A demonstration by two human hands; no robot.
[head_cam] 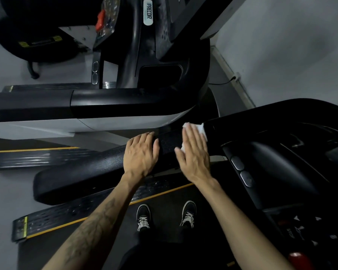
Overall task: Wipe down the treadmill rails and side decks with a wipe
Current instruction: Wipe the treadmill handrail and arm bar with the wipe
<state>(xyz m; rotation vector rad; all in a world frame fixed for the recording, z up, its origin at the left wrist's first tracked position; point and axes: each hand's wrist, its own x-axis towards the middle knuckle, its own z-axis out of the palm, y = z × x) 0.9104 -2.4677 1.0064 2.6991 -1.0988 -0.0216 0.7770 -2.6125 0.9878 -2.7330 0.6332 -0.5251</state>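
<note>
Pressing flat on the rail, the right hand (193,152) lies with its fingers straight and close together, pinning a crumpled white wipe (198,129) against the black textured treadmill handrail (98,168). The wipe sits under the palm and fingers; a white edge peeks out past the fingertips at the top and along the outer side of the hand, and a small corner shows beside the thumb. That puts the cloth at the upper end of the rail, right where it meets the dark console housing (281,152).

Just beside it, lower on the same rail, the left hand (141,152) drapes over the top, fingers curling down over the far edge, thumb toward the right hand, gripping the rail itself. A bare stretch of rail separates the two hands.

Below, two black lace-up sneakers (143,216) stand on the dark treadmill belt (164,203), and the ribbed side deck with its yellow stripe (82,209) runs under the left forearm. A second treadmill, badged Precor (148,11), stands beyond.
</note>
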